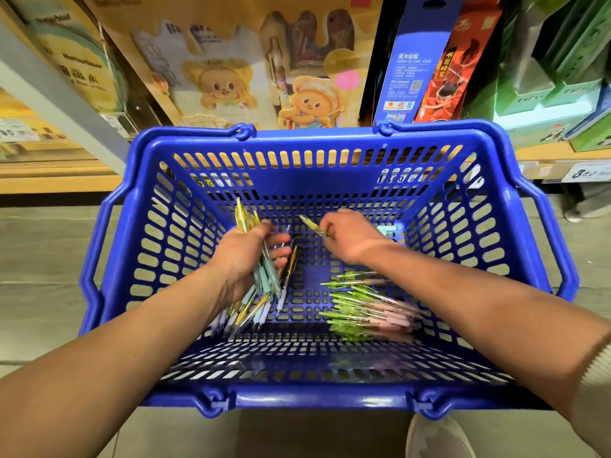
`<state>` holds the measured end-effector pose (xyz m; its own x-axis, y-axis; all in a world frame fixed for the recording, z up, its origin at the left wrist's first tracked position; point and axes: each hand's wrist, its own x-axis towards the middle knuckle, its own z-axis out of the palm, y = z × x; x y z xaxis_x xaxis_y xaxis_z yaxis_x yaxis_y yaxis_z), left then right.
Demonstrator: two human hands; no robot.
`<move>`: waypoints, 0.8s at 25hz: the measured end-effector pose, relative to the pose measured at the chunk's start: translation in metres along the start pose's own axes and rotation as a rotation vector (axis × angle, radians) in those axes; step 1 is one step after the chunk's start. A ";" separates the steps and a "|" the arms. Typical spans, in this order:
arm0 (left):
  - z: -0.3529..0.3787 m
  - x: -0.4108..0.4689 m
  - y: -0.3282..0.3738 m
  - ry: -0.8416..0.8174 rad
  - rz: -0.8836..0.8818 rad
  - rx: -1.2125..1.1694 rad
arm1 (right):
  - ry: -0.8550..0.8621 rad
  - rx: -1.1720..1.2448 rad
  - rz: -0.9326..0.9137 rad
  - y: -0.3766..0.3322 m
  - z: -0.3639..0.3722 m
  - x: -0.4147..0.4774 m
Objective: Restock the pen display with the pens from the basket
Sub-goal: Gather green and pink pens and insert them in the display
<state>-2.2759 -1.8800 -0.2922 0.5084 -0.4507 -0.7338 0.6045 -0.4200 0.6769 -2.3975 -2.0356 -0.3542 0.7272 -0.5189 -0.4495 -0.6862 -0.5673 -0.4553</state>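
Your left hand [244,256] curls round one thick, splayed bundle of pastel and yellow pens [264,282] low inside the one blue plastic basket [314,399]. Add more and some may slip out. Your right hand [350,236] fingers [327,223] pinch one yellow-green pen [312,225]. One heap of green-and-pink pens [370,309] lies on the basket floor, too overlapped to count.

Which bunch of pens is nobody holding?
The green-and-pink pile lying on the basket floor. The left hand grips the yellow-and-teal bunch, and the right hand pinches one pen.
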 end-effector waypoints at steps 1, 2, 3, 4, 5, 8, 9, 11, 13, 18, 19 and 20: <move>0.000 0.002 -0.001 0.027 0.015 0.007 | -0.001 0.176 -0.016 -0.014 0.001 -0.001; -0.001 0.004 -0.002 0.057 0.026 0.016 | -0.019 0.334 -0.030 -0.028 0.002 -0.003; -0.001 0.005 -0.003 0.086 0.033 0.028 | -0.038 0.464 -0.034 -0.041 0.002 -0.006; 0.000 0.005 -0.003 0.106 0.040 0.040 | -0.045 0.562 -0.024 -0.051 0.004 -0.009; -0.001 0.005 -0.003 0.118 0.041 0.049 | -0.037 0.624 -0.005 -0.059 0.006 -0.012; -0.002 0.004 -0.003 0.087 0.001 0.051 | 0.024 0.652 0.025 -0.072 0.015 -0.018; -0.002 0.004 -0.003 0.072 -0.008 0.056 | 0.029 0.654 0.016 -0.074 0.017 -0.019; -0.002 0.004 -0.003 0.061 -0.002 0.049 | -0.028 0.658 -0.028 -0.072 0.014 -0.020; -0.004 0.005 -0.003 0.068 0.004 0.062 | -0.078 0.561 -0.058 -0.062 0.008 -0.017; -0.008 0.005 -0.004 0.060 -0.034 0.103 | -0.013 -0.123 0.054 0.003 0.000 -0.002; -0.008 0.005 -0.004 0.050 -0.039 0.126 | -0.026 -0.295 0.042 0.015 0.000 -0.001; -0.008 0.005 -0.004 0.041 -0.040 0.140 | -0.036 -0.425 0.017 0.024 0.000 -0.001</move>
<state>-2.2711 -1.8744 -0.2990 0.5117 -0.4002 -0.7603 0.5351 -0.5439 0.6464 -2.4144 -2.0486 -0.3644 0.7097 -0.5121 -0.4839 -0.6239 -0.7758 -0.0940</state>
